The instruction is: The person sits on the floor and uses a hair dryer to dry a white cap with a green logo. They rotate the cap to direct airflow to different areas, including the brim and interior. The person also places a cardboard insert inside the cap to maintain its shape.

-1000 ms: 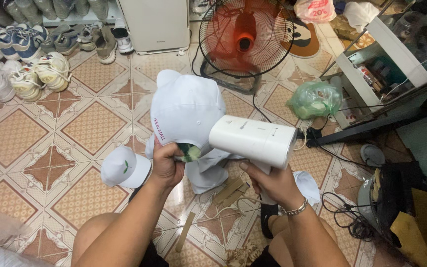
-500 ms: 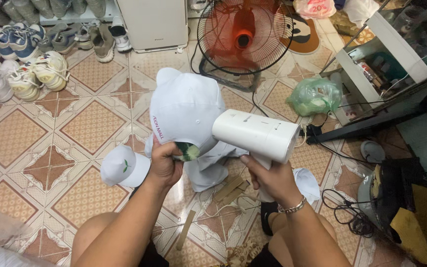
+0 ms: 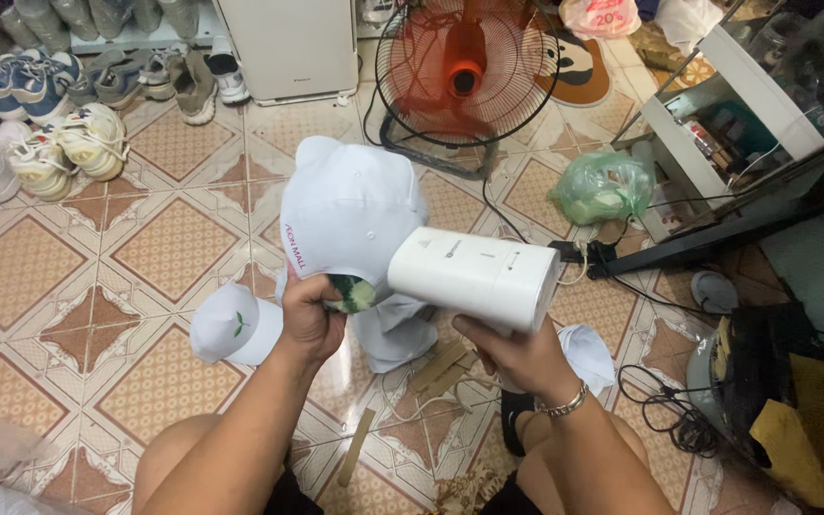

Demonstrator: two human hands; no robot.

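Patterned floor tiles (image 3: 59, 277) sit behind everything while the left hand (image 3: 309, 319) grips a white cap (image 3: 350, 215) up by its brim and the right hand (image 3: 517, 358) clutches a white handheld steamer (image 3: 474, 278) aimed at it, so mid-pass I'd say, needing steady aim next.

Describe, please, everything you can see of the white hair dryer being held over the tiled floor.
The hair dryer is a white, smooth, plastic-looking barrel with a flat round front, lying roughly level and slightly tilted. Its front end faces the white cap and sits close against a green patterned patch at the cap's lower edge. The right hand grips it from beneath, hiding the handle. The left hand holds the cap, not the dryer. No cord can be traced from it with certainty.
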